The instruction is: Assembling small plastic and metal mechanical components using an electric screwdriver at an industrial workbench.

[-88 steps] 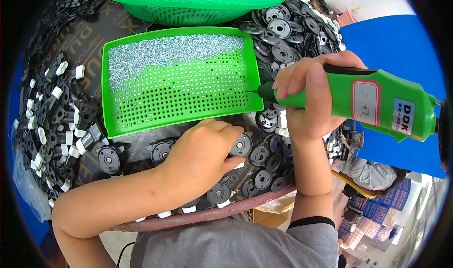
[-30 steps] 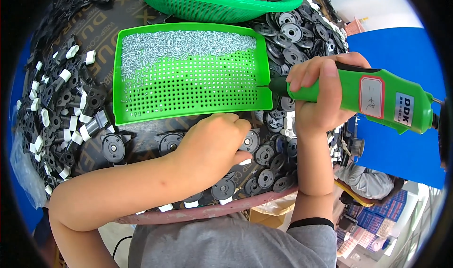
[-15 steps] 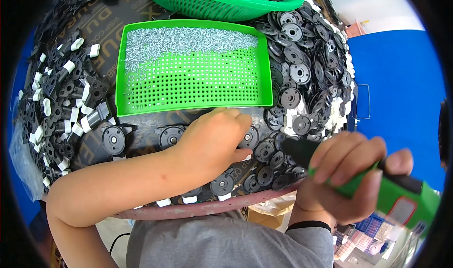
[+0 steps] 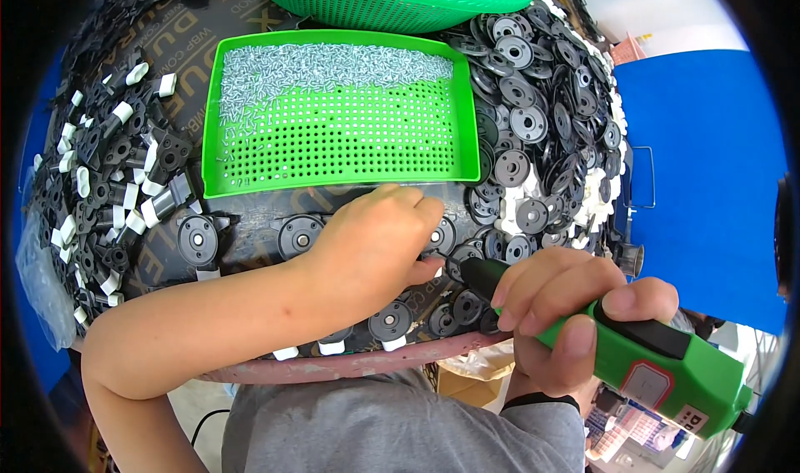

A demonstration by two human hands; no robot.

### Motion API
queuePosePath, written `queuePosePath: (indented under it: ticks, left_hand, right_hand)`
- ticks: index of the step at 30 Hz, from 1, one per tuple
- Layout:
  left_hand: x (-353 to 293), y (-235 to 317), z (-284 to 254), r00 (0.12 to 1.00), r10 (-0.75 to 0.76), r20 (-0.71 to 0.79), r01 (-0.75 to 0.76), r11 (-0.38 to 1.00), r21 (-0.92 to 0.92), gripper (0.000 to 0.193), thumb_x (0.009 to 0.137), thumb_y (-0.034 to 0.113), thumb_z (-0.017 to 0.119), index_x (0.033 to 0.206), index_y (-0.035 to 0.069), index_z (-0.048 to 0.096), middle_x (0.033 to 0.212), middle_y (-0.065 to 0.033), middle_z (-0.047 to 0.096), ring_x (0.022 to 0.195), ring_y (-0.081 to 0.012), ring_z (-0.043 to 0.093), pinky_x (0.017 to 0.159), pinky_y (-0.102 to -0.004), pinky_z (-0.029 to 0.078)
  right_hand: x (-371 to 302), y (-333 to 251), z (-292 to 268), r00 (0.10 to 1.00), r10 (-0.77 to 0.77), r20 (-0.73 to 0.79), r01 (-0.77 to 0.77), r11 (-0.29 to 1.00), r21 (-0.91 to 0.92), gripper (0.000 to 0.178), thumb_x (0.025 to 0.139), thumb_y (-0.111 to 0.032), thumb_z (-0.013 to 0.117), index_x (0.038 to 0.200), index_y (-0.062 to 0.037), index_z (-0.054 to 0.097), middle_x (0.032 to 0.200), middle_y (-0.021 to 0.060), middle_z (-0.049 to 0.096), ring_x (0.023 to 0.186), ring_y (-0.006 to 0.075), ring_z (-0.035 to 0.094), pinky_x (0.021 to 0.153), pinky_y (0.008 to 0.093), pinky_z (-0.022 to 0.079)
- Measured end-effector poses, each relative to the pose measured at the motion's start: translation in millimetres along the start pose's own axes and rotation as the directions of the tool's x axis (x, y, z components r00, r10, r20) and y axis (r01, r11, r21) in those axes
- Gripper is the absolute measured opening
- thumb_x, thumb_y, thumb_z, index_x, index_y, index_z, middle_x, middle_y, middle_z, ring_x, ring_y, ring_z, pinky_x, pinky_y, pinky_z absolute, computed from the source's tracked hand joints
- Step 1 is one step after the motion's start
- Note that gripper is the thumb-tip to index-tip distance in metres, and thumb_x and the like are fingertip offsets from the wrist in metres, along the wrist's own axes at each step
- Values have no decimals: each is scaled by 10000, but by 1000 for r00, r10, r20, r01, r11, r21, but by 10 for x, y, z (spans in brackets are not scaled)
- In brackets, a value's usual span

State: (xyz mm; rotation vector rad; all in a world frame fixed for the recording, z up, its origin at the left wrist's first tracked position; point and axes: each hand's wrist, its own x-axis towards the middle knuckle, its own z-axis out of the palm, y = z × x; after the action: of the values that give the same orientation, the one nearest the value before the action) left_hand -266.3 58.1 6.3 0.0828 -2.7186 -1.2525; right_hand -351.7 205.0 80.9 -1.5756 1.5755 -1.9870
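My right hand (image 4: 575, 310) is wrapped around a green electric screwdriver (image 4: 679, 377) with a black nose. Its nose points left, and the bit reaches close to a black round plastic part (image 4: 442, 235). Around that part's left side my left hand (image 4: 375, 240) is closed, thumb near and fingers far, pressing it on the table; its palm side is hidden. More such black discs, mounted on arms with white tips, lie in rows, such as one disc (image 4: 198, 241) at the left and another disc (image 4: 391, 320) near the table edge.
A green perforated tray (image 4: 342, 188) of small silver screws stands beyond my hands. Behind it is a green basket (image 4: 400, 15). Loose black discs (image 4: 527, 123) are heaped at the right, black-and-white arms (image 4: 125, 165) at the left. The red table edge (image 4: 350, 365) runs before me.
My right hand has brought the screwdriver left, its nose now close to the part under my left hand. The left hand has stayed nearly in place.
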Motion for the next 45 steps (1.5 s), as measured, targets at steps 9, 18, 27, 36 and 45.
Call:
queuePosePath:
  ticks: [9, 18, 27, 36, 45]
  left_hand:
    - [23, -12, -11, 998, 46, -31, -47, 999, -22, 439, 710, 168, 847, 1054, -6, 636, 884, -173, 637, 874, -375, 631, 774, -444, 520]
    - [8, -16, -28, 999, 31, -26, -32, 999, -37, 442, 710, 159, 846, 1059, -7, 633, 887, -176, 638, 875, -380, 628, 778, -446, 517]
    - [13, -25, -18, 999, 35, -24, -35, 999, -32, 437, 705, 152, 843, 1056, -3, 633, 905, -175, 646, 895, -378, 629, 785, -446, 519]
    - [13, -25, 5, 997, 70, -19, -70, 997, 22, 337, 712, 116, 817, 904, -21, 577, 886, -167, 624, 909, -347, 629, 803, -418, 530]
    - [78, 29, 108, 989, 132, -60, -126, 987, 100, 259, 793, 154, 735, 930, -26, 608, 908, -169, 639, 900, -311, 636, 818, -380, 516]
  right_hand:
    - [36, -76, -46, 999, -23, 23, 26, 992, -121, 275, 957, -125, 575, 1114, -93, 351, 654, 96, 538, 461, 198, 526, 427, 361, 498]
    - [-14, -126, 3, 998, 49, 39, -44, 992, -119, 327, 958, -165, 641, 1103, -101, 355, 659, 104, 540, 494, 224, 548, 445, 375, 498]
    - [-40, -75, 5, 997, 74, -18, -76, 989, -126, 326, 947, -173, 658, 1067, -98, 364, 648, 91, 540, 487, 220, 546, 454, 382, 501]
    - [47, 73, -83, 989, -5, 151, -1, 999, 42, 285, 804, -40, 697, 911, -50, 433, 654, 108, 575, 506, 252, 582, 479, 388, 515]
    - [286, -49, -108, 996, -38, -84, 40, 999, 21, 165, 969, -140, 550, 1101, -116, 453, 618, 40, 497, 441, 170, 495, 434, 313, 464]
